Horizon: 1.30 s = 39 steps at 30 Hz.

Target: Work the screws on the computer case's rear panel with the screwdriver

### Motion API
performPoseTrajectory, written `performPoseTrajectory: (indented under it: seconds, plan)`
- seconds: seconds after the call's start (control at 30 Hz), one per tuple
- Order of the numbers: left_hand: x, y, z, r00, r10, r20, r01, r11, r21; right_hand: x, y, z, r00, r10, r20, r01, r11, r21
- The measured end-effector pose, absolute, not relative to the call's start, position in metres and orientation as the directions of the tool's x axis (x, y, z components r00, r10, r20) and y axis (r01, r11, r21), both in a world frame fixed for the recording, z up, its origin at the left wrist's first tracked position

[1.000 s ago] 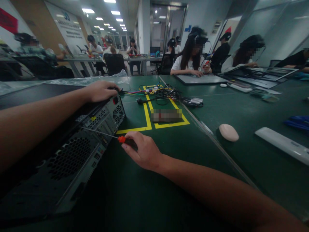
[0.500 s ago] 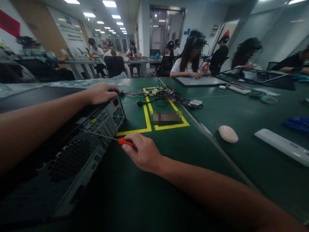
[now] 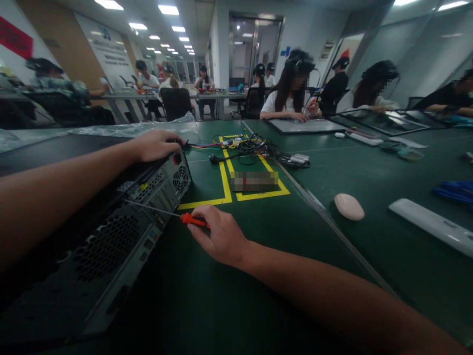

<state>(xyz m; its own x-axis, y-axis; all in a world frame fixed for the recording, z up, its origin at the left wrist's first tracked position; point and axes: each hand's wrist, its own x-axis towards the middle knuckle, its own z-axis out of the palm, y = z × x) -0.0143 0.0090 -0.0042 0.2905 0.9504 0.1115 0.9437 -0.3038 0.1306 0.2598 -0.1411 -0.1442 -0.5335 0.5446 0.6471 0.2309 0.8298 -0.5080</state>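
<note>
A black desktop computer case (image 3: 66, 291) lies at the left, its grey metal rear panel with vents and ports turned towards the right. My left hand (image 3: 158, 145) lies on the top near the far rear corner, fingers curled over the edge and gripping it; some fingertips are hidden. In my right hand (image 3: 219, 234) is a screwdriver (image 3: 190, 219) with an orange-red handle, pinched between thumb and fingers. Its long thin shaft points left, and the tip is at the upper edge of the rear panel. Whether it sits in a screw, I cannot tell.
Beyond the case lies a tangle of cables (image 3: 254, 145) by yellow tape (image 3: 225, 182) on the green table (image 3: 295, 241). A pixelated flat box (image 3: 254, 181) is inside the tape. Rightward are a pale mouse (image 3: 349, 206) and a white bar (image 3: 432, 224). Several people work farther back.
The screwdriver's handle and my right hand have shifted very slightly, with the tip at the same panel edge. My left hand stays on the case.
</note>
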Motion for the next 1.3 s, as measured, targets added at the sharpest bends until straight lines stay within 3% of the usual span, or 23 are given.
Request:
performPoseTrajectory:
  seconds: [0.47,1.3]
  plan:
    - [-0.0206,0.0161,-0.0091,0.275,0.951,0.143,0.936,-0.299,0.185,0.2604,-0.1421,-0.1439,-0.533,0.560,0.634,0.247,0.820,-0.517]
    - [-0.0122,0.0070,-0.0041,0.284,0.952,0.116,0.943,-0.300,0.148,0.2608,-0.1427,-0.1394,-0.553,0.579,0.599,0.249,0.801,-0.544]
